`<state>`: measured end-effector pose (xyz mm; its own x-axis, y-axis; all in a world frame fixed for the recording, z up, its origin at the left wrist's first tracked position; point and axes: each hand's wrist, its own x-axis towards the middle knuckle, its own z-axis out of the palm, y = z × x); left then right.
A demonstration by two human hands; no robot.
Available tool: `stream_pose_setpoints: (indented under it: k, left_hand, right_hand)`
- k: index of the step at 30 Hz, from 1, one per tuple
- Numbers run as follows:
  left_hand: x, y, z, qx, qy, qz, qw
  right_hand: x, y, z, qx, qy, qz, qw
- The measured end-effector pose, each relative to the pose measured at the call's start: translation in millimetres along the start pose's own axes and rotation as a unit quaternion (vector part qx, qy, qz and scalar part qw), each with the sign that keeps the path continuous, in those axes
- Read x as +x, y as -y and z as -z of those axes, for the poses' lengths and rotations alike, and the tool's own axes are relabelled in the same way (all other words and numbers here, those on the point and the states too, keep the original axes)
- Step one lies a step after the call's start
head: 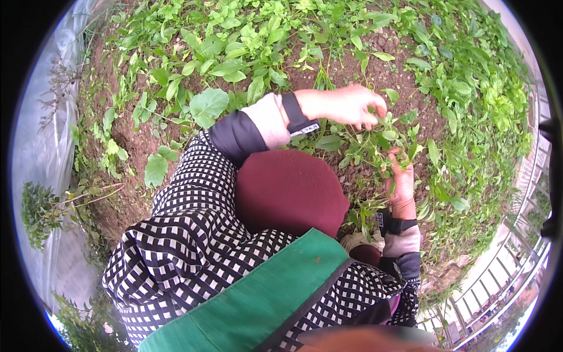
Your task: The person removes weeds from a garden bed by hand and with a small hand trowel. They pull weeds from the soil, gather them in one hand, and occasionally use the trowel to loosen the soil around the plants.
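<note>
My left hand (360, 105), slightly blurred, reaches across above low green plants with its fingers bent and apart. Nothing shows between them, though leaves lie right under the fingertips. My right hand (399, 171) is just below and to the right in the view, its fingers closed on leafy green stems (387, 134). More leafy stems spread between the two hands, over brown soil. Each wrist wears a black strap with a small device. A maroon-clad knee (290, 191) stands close below my left forearm.
Dense leafy plants (466, 92) grow along the right and top. A broad round leaf (209, 108) lies beside my left sleeve. Bare reddish soil (132, 154) shows at left, bordered by clear plastic sheeting (55, 145). A metal railing (488, 286) curves along the lower right, near a stone (444, 277).
</note>
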<state>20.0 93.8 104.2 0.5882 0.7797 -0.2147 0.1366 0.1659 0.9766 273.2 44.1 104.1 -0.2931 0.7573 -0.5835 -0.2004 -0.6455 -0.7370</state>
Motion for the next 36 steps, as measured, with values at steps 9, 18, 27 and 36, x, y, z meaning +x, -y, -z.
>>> stream_pose_setpoints:
  k: [9,18,27,36]
  left_hand:
    - [-96.0,68.3,128.5,0.573,-0.163,0.289,0.750]
    - [-84.7,80.9,88.2,0.574,-0.221,0.287,0.734]
    - [-28.9,101.0,150.2,0.490,-0.171,0.339,0.785]
    - [-40.1,133.6,165.8,0.471,-0.253,0.282,0.796]
  right_hand:
    - [-27.7,43.8,64.6,-0.211,-0.180,-0.020,0.961]
    - [-127.1,142.3,164.8,-0.411,-0.271,-0.058,0.869]
    - [-263.0,148.8,244.3,-0.311,-0.461,0.008,0.831]
    - [-237.9,117.8,228.6,-0.327,-0.375,-0.059,0.865]
